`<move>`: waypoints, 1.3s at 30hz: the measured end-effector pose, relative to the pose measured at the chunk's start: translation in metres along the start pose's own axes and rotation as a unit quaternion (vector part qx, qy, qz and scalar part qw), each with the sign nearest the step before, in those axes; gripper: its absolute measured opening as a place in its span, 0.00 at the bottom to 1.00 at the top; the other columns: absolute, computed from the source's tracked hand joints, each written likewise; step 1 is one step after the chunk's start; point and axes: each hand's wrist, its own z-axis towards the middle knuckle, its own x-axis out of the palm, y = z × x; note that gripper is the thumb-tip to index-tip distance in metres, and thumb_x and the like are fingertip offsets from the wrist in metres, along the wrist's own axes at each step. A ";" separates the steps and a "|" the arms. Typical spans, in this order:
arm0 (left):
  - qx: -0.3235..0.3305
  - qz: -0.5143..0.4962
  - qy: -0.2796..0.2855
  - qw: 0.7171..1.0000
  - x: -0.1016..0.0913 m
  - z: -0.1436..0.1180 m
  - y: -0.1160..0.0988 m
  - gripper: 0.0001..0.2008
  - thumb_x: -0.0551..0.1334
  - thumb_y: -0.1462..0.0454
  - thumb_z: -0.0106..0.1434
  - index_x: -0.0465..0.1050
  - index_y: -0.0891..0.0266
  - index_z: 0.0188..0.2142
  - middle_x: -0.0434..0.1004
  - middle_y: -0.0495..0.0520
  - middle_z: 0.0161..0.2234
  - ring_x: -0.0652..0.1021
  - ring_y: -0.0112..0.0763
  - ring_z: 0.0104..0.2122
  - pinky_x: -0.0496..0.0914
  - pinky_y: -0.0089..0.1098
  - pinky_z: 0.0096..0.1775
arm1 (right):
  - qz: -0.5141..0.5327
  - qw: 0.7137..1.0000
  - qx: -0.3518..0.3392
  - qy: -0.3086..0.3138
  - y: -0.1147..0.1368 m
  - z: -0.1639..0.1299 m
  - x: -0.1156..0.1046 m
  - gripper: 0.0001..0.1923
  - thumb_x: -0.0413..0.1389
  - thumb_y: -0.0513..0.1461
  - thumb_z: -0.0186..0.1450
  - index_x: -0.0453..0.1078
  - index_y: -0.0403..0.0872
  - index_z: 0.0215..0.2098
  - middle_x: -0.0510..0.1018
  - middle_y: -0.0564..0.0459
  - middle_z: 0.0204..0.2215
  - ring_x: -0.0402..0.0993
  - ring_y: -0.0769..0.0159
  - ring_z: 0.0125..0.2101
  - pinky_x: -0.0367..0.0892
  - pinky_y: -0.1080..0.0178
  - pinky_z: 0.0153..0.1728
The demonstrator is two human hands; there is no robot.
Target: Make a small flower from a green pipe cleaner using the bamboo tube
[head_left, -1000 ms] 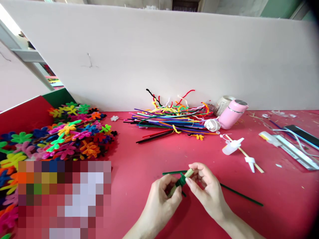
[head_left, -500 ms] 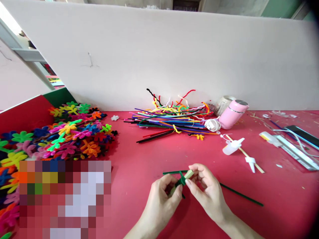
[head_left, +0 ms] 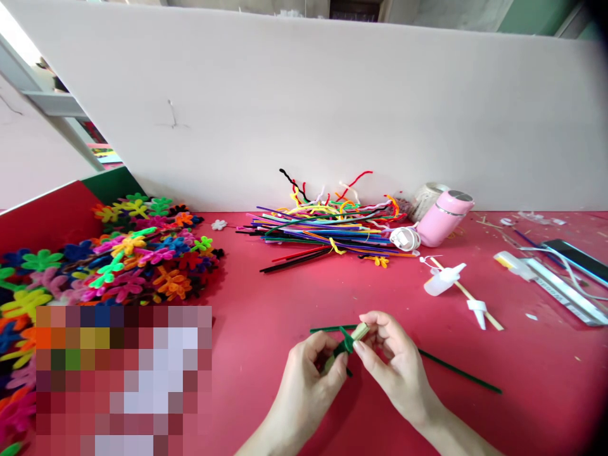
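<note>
My left hand (head_left: 311, 375) pinches the lower end of a short pale wooden stick (head_left: 360, 332). A dark green pipe cleaner (head_left: 458, 373) is wound around the stick's middle; its long tail trails right across the red table (head_left: 285, 304). My right hand (head_left: 392, 361) holds the stick's upper end and the green winding between thumb and fingers. Both hands hover low over the table's near edge.
A pile of coloured pipe-cleaner flowers (head_left: 133, 253) fills the left. A bundle of straight coloured pipe cleaners (head_left: 323, 231) lies at the back by a white board. A pink bottle (head_left: 444, 215), a small glue bottle (head_left: 441, 278), a skewer (head_left: 468, 294) and a phone (head_left: 577, 258) lie right.
The hands stay in place; the fingers have shifted slightly around the green winding on the stick.
</note>
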 end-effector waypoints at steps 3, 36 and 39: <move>0.000 0.006 0.000 1.000 0.000 0.000 0.001 0.04 0.53 0.67 0.54 0.64 0.65 0.24 0.71 0.51 0.19 0.69 0.28 0.20 0.57 0.26 0.23 | 0.002 1.000 -0.002 0.006 -0.001 0.000 -0.001 0.13 0.53 0.37 0.59 0.58 0.48 0.42 0.71 0.52 0.32 0.70 0.66 0.31 0.69 0.63 0.34; -0.067 -0.289 0.039 0.954 -0.003 0.005 -0.002 0.16 0.64 0.60 0.51 0.74 0.65 0.39 0.71 0.50 0.22 0.64 0.18 0.17 0.56 0.20 0.18 | -0.078 0.993 -0.001 0.092 0.015 0.003 -0.005 0.08 0.48 0.38 0.63 0.67 0.44 0.31 0.72 0.55 0.24 0.69 0.69 0.26 0.65 0.70 0.30; -0.024 -0.230 0.005 0.973 -0.002 0.004 -0.003 0.14 0.62 0.61 0.53 0.74 0.65 0.39 0.72 0.50 0.23 0.65 0.19 0.18 0.57 0.21 0.18 | -0.077 0.991 -0.003 0.105 0.017 0.002 -0.005 0.08 0.47 0.39 0.63 0.65 0.44 0.29 0.70 0.56 0.23 0.67 0.70 0.25 0.64 0.71 0.29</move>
